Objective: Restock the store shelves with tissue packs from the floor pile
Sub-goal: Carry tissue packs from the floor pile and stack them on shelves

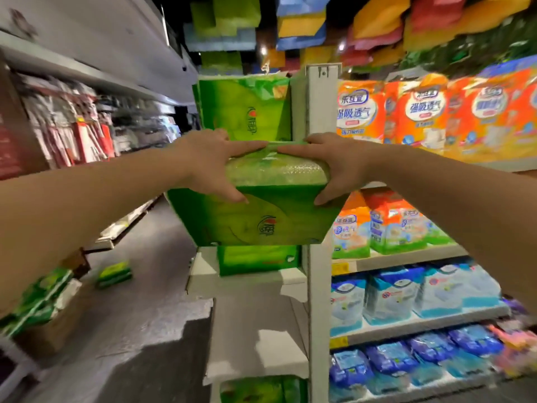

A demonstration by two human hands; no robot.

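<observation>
Green plastic wrap fills the grip of both hands: the left hand (215, 162) and the right hand (334, 164) each clamp fingers over the top and a thumb on the near face of a tissue pack (255, 216). It is held in the air at the shelf end, in front of another green pack (247, 109) and above one on a lower shelf (258, 260). More green packs (114, 273) lie on the floor to the left, while orange packs (418, 112) fill the shelves to the right.

Store light is bright and even from above; the edges are bent and smeared by blur, the far aisle is dark.
</observation>
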